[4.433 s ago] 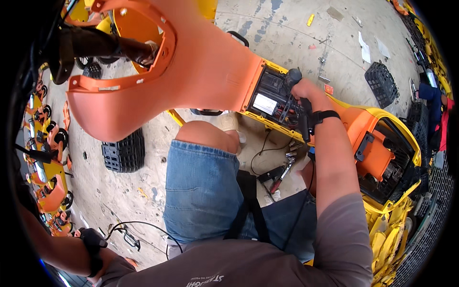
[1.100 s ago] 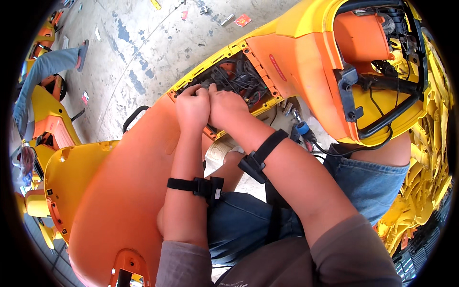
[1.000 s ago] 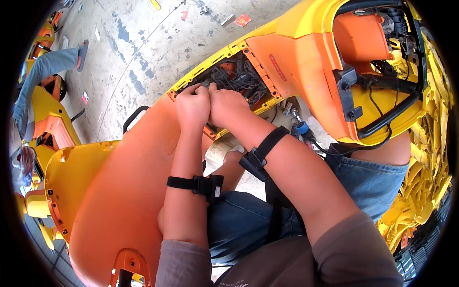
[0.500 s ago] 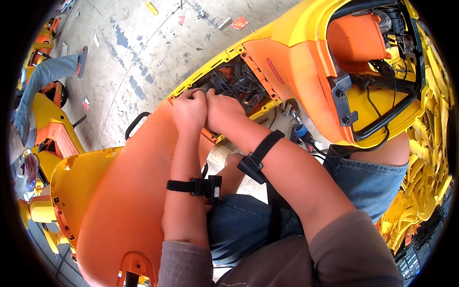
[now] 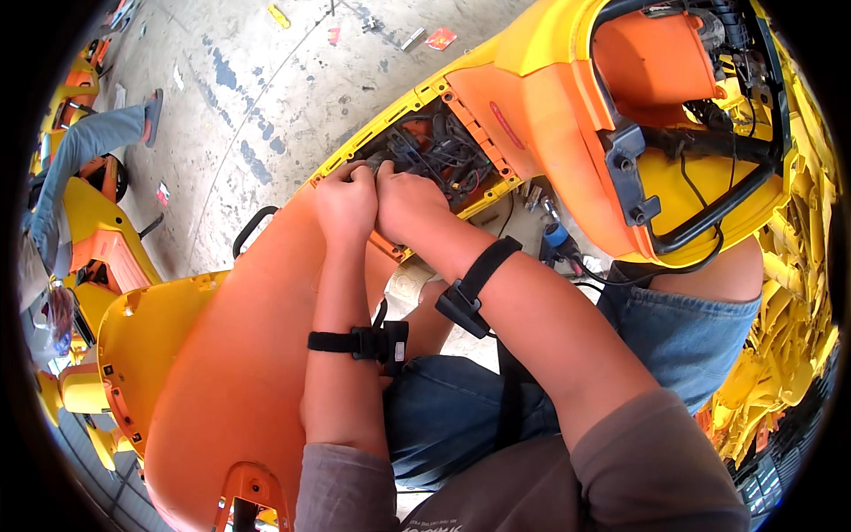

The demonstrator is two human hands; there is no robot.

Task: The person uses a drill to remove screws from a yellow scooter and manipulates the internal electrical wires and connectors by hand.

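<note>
My left hand (image 5: 347, 200) and my right hand (image 5: 409, 204) meet at the near-left end of an open bay in an orange and yellow vehicle body. Fingers on both are curled, with the thumbs close together. Whatever they grip lies hidden beneath the knuckles. Beyond my right hand, a tangle of black wires (image 5: 443, 146) fills the bay, with a bit of orange among it. A yellow rim (image 5: 372, 129) with clip slots frames the bay. Toward me and to the left spreads a smooth orange body panel (image 5: 239, 355).
A blue and black power tool (image 5: 557, 241) lies right of the bay beside loose metal parts. Yellow plastic pieces (image 5: 771, 355) are heaped at far right. Another person's jeans leg (image 5: 84, 155) shows at left near other yellow bodies. Small litter, including a red packet (image 5: 440, 38), dots the floor.
Both hands have shifted very slightly left, still together at the same end of the bay. The view has moved a little; their closed grip looks the same.
</note>
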